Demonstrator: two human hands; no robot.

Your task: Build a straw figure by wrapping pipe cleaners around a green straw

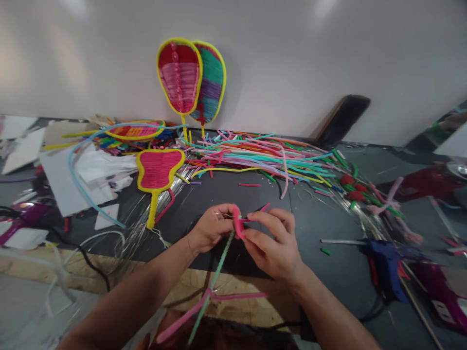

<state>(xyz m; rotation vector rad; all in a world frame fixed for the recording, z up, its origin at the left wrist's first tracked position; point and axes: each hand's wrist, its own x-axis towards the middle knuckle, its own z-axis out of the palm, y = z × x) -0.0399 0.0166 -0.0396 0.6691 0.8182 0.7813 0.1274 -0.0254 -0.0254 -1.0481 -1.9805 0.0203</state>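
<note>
Both my hands meet over the dark table near its front edge. My left hand [209, 228] pinches a bent pink pipe cleaner [238, 221] together with the top of a green pipe cleaner stem [215, 274] that runs down toward me. My right hand [272, 240] grips the same pink pipe cleaner from the right, fingers curled round it. Lower down, pink pipe cleaner strands [233, 296] cross the green stem and hang below the table edge.
A heap of coloured pipe cleaners [262, 150] lies behind my hands. Woven fans stand against the wall [191, 80]; a pink and yellow fan [157, 170] lies flat at left. A blue glue gun [385, 260] sits right. White paper scraps [73, 180] cover the left.
</note>
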